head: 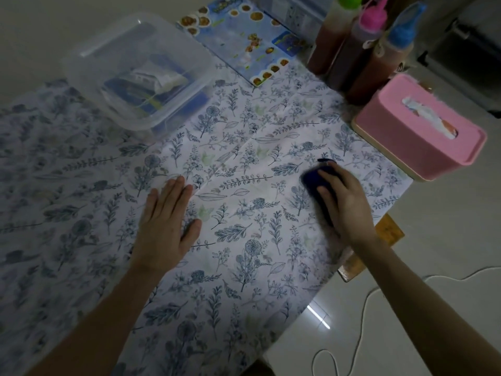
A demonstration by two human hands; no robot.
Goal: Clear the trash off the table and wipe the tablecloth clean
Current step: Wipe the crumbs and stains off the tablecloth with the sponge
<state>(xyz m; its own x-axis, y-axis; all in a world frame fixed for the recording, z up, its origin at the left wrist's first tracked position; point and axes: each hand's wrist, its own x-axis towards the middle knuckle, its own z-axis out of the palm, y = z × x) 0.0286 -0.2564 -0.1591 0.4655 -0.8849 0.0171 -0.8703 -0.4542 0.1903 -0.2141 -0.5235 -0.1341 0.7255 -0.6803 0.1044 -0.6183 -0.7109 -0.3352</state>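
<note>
A white tablecloth printed with blue leaves and flowers covers the table. My left hand lies flat on it near the middle, fingers straight and together. To the right, my right hand presses on a dark blue cloth that is bunched against the tablecloth, with the fingers curled over its top. The blue cloth is blurred and mostly hidden under the hand. No loose trash shows on the tablecloth.
A clear lidded plastic box with packets inside stands at the back left. A blue sticker sheet lies at the back. Several squeeze bottles and a pink tissue box stand at the right. A white cable lies on the floor.
</note>
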